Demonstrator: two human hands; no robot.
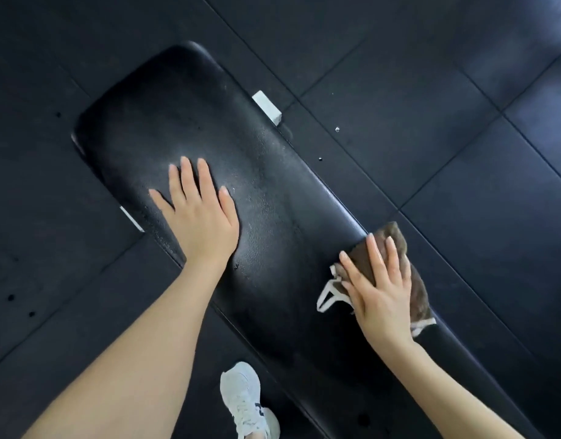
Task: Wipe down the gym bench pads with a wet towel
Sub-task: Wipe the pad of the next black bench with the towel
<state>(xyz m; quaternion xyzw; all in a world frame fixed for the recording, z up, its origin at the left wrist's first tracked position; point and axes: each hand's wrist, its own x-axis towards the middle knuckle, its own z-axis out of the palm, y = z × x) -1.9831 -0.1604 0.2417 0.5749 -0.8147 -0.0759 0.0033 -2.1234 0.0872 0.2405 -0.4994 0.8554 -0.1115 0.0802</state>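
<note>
Left hand (200,213) flat on bench pad (272,198); right hand (382,289) presses seemingly damp towel (413,280).

The head-worn camera is looking steeply down from close above the bench pad (272,217), which is running diagonally across the wide view. Floor tiles (462,90) are showing on both sides of the pad.

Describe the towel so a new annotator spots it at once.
Find the long black bench pad running diagonally across the dark floor tiles. At its right edge, the right hand presses flat on a crumpled cloth: the towel. It is the only brown thing in view, with pale trim.
</note>
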